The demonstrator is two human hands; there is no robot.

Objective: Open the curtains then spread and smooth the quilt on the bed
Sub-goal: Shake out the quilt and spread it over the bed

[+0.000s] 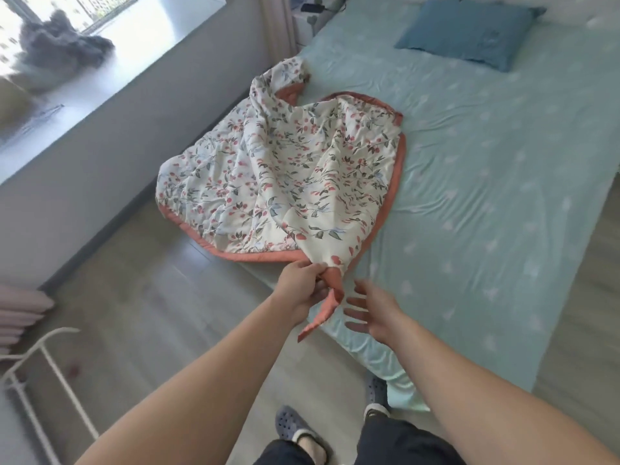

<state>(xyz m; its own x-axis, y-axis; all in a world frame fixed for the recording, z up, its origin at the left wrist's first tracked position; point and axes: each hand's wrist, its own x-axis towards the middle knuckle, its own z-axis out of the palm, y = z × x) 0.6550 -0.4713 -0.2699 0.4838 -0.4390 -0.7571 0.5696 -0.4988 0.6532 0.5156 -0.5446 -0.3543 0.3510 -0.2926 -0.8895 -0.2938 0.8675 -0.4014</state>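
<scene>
We see the quilt [285, 176], cream floral cotton with a terracotta underside and border, lying bunched and creased at ten o'clock on the bed [486, 196], partly overhanging its edge. Our left hand [302, 290] pinches its near corner; our right hand [372, 313] hovers beside it, fingers spread. The sheet is smooth, pale aqua.

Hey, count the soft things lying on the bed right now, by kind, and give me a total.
Quilts: 1, the floral quilt, bunched at the window side, one corner held by the left hand
Pillows: 1, the blue pillow near the head of the bed
Sheets: 1, the light green sheet covering the mattress
Total: 3
</scene>
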